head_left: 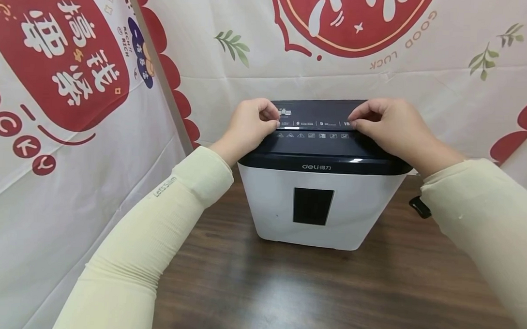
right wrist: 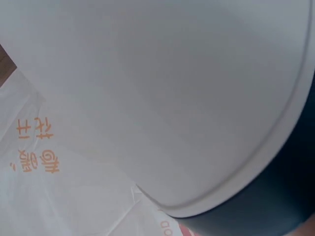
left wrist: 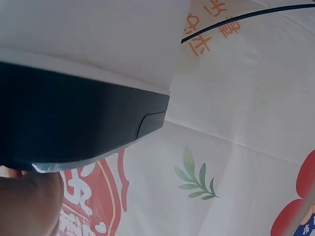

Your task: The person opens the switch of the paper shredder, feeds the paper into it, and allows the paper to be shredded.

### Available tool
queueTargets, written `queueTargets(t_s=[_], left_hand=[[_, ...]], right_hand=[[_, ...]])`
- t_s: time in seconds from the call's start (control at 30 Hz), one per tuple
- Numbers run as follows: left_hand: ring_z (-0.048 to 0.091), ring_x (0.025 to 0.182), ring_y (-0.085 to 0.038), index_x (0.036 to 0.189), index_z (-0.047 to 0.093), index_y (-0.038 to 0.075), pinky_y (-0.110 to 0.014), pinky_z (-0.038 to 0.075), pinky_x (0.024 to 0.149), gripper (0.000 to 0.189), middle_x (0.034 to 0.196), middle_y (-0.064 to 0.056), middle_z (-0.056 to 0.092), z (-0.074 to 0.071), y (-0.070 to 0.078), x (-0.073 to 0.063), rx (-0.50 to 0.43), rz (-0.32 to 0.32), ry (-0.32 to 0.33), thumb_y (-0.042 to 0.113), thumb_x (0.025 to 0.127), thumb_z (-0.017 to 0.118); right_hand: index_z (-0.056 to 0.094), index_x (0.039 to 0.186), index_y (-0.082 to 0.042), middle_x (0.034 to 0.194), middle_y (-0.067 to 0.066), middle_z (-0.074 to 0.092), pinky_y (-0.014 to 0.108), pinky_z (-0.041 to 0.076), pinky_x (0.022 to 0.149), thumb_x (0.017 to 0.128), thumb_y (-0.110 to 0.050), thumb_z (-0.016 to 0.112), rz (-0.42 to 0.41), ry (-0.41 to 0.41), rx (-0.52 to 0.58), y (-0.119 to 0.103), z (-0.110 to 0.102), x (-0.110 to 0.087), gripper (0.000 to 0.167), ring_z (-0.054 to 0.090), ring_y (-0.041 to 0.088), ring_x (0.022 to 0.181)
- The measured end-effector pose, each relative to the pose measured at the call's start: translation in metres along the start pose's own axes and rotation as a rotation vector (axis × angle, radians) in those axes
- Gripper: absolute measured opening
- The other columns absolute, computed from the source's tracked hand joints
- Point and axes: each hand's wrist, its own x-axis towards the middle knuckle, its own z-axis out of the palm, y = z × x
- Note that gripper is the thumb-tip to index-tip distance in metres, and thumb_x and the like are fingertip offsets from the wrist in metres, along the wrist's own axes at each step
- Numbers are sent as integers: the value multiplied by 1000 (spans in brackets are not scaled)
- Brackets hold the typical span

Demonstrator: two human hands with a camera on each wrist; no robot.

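A paper shredder [head_left: 327, 200] with a white bin and a dark lid [head_left: 316, 146] stands upright in the head view. My left hand [head_left: 251, 125] is at the left end of the lid's slot, thumb and fingertips brought together. At the slot's right end my right hand [head_left: 393, 123] has its thumb and forefinger close together, touching the lid's top. Whether either hand pinches something thin there cannot be seen. The left wrist view shows the left thumb [left wrist: 29, 204] beside the lid's edge. Mostly the white bin wall [right wrist: 162, 98] fills the right wrist view.
The shredder stands on a brown wooden tabletop [head_left: 259, 290]. Printed white cloth [head_left: 231, 86] hangs close behind it and another cloth [head_left: 71, 187] hangs at the left. A small black object [head_left: 420, 207] lies by the right sleeve. A dark cord [left wrist: 246, 17] runs behind.
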Motion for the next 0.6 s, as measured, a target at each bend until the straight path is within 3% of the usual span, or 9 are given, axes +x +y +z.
queueTargets(t_s=[0.27,0.4,0.5,0.6], left_hand=[[60,90,-14,101,66,3,-23,48,85,12,96,-5,66,0,2,-12,15,57,26,10,91,66],[60,94,-15,107,66,3,-22,47,89,18,102,-6,66,-2,4,-23,62,113,64,11,91,66],[59,100,-17,111,65,3,-22,46,92,22,108,-7,65,-6,7,-32,102,153,105,10,91,66],[57,106,-18,117,64,3,-24,44,96,28,114,-8,63,-11,8,-41,142,181,129,11,90,66]], right_hand=[[72,108,-4,105,21,67,20,38,73,93,-17,62,-46,111,-14,0,-2,-15,22,53,26,92],[73,105,-4,101,19,69,9,35,65,92,-17,64,-85,224,-26,-1,-3,-28,20,50,8,80],[74,101,-4,98,17,70,6,33,67,91,-13,65,-160,318,-41,-2,-4,-38,16,44,-12,76],[74,97,-2,96,15,71,5,31,72,88,-5,66,-248,382,-58,-3,-5,-48,12,40,-21,82]])
